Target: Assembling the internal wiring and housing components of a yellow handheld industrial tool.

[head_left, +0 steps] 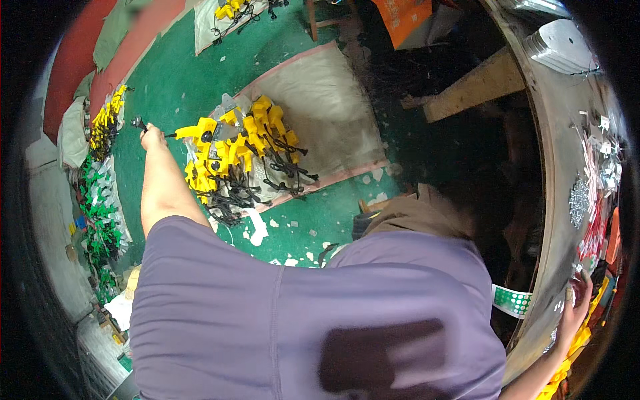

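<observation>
Left hand point(153, 137) gripped black cord point(171, 135) of yellow unit point(189, 132), at left edge of pile point(233, 150); pale sheet point(327, 93) presumably kept units off green floor point(167, 73). Right hand point(577, 307) reached surface point(560, 153); grip could not be told.

free: green floor point(167, 80) beyond left hand point(153, 137) | blocked rightward: yellow pile point(230, 148)
</observation>
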`<control>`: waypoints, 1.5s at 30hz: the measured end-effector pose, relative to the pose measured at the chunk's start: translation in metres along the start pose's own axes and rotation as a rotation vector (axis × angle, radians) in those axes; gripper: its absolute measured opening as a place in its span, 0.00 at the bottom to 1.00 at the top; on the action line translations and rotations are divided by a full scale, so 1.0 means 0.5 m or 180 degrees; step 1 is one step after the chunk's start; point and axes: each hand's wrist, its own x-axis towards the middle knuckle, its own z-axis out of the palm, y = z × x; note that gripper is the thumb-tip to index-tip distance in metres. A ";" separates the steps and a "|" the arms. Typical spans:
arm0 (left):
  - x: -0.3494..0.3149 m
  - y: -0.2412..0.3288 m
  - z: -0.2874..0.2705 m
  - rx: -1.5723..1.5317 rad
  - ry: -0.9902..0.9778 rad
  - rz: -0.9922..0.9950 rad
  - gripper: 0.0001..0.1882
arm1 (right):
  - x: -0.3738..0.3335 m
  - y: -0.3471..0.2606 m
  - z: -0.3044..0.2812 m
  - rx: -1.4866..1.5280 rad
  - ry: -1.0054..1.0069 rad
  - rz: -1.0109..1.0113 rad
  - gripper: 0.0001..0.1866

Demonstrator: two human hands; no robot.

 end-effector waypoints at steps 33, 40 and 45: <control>-1.162 0.571 0.193 -0.1962 -0.1639 0.4919 0.30 | -0.183 -0.076 0.021 0.0285 0.1180 0.0221 0.21; -1.207 0.749 0.302 -0.1506 -0.2621 0.4946 0.28 | -0.217 0.052 0.011 0.0140 0.1688 0.0314 0.16; -1.188 0.786 0.340 -0.1972 -0.3096 0.4074 0.23 | -0.172 0.112 -0.053 0.0213 0.2108 0.0585 0.13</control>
